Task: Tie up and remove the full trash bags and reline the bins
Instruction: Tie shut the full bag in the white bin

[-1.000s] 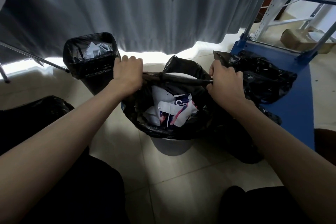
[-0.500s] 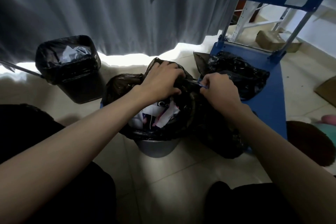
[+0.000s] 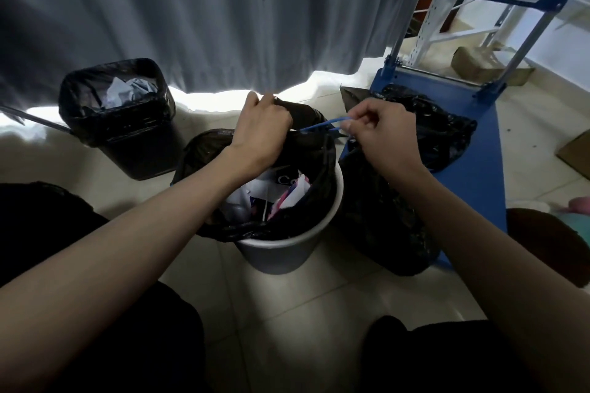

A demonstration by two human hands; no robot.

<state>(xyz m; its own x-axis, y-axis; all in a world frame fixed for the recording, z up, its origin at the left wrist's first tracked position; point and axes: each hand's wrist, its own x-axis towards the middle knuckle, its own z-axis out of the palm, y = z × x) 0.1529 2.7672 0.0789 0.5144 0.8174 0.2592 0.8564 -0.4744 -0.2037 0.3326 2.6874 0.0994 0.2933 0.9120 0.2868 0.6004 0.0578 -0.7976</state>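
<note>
Your left hand (image 3: 265, 128) clamps gathered bag neck (image 3: 306, 137) over grey bin (image 3: 281, 252) on floor; right hand (image 3: 376, 131) pinches blue drawstring (image 3: 322, 124). Knot unfinished; black bin (image 3: 127, 124) untouched; relining pending.

My left hand (image 3: 265, 129) grips the gathered black bag (image 3: 306, 150); my right hand (image 3: 380, 131) pinches its blue drawstring (image 3: 322, 126), over grey bin (image 3: 281, 252).

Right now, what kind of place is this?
Likely a storeroom or back room: blue cart, metal racking, cardboard boxes on a tiled floor, grey curtain as a divider.
</note>
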